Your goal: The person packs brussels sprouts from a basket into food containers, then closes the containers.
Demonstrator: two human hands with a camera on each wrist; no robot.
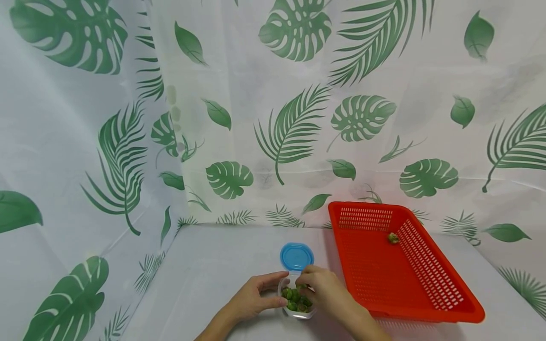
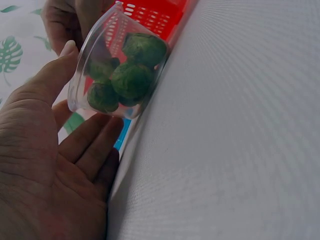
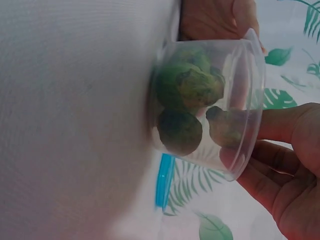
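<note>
A small clear plastic container [image 1: 298, 314] stands on the table with several green Brussels sprouts [image 2: 132, 80] in it. My left hand [image 1: 254, 297] steadies the container from the left, thumb at the near side of the rim and fingers along the far side. From the right, my right hand [image 1: 326, 289] reaches over the rim with its fingertips inside. Through the clear wall in the right wrist view, those fingers pinch one Brussels sprout [image 3: 225, 129] above the others. Behind the container lies a blue lid [image 1: 296, 256], flat on the table.
To the right stands a large red plastic basket [image 1: 375, 310] with slotted sides. A single Brussels sprout [image 1: 393, 238] lies in it near the far right wall. White sheeting printed with green leaves [image 1: 298, 123] hangs behind and to the left of the white table [image 1: 213, 265].
</note>
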